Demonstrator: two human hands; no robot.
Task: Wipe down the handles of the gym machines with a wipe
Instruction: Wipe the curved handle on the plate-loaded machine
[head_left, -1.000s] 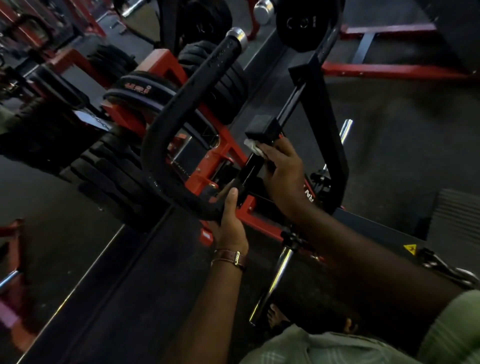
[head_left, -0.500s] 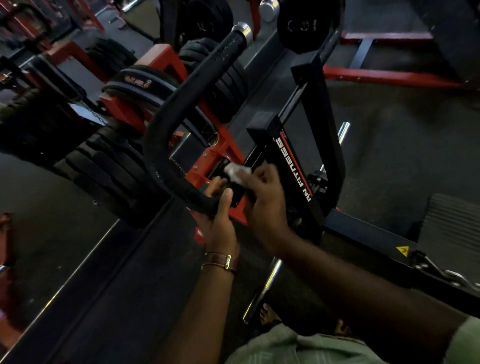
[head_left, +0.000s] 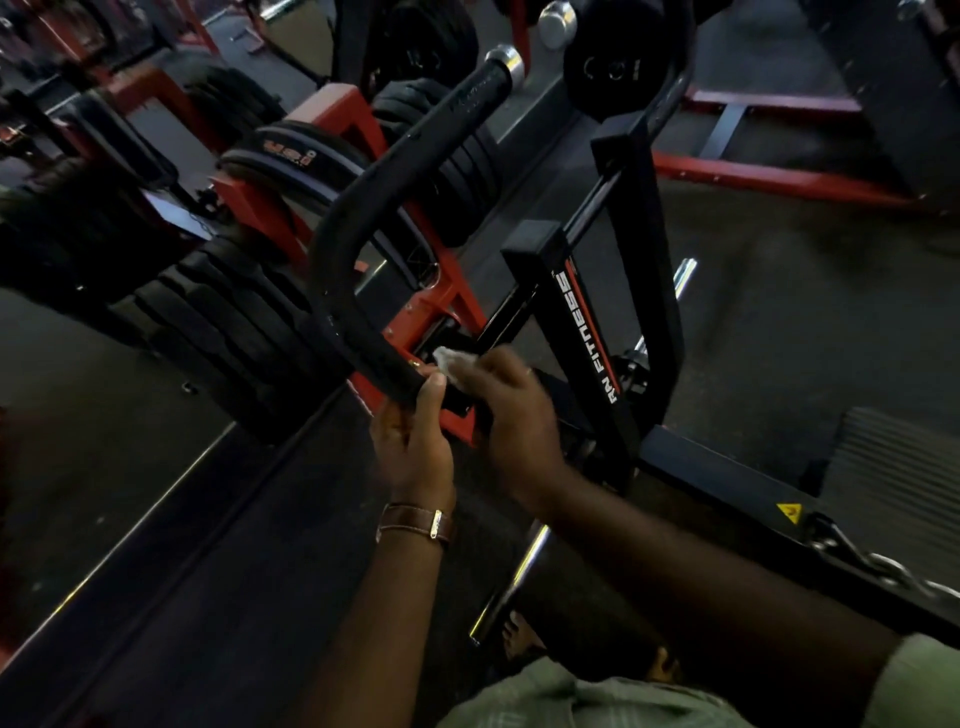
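Two hands were at the handle's (head_left: 395, 192) lower end: the left hand (head_left: 413, 441) was curled round it, and the wipe (head_left: 457, 364), pinched in the right hand (head_left: 511, 421), had been brought down from the post (head_left: 540, 249) beyond. Wiping of the handle seemed about to begin.

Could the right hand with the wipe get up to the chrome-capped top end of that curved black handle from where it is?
Probably yes. The right hand holds the wipe at the curved handle's lower end, and nothing crosses the handle up to its chrome cap. It looks a long stretch, though.
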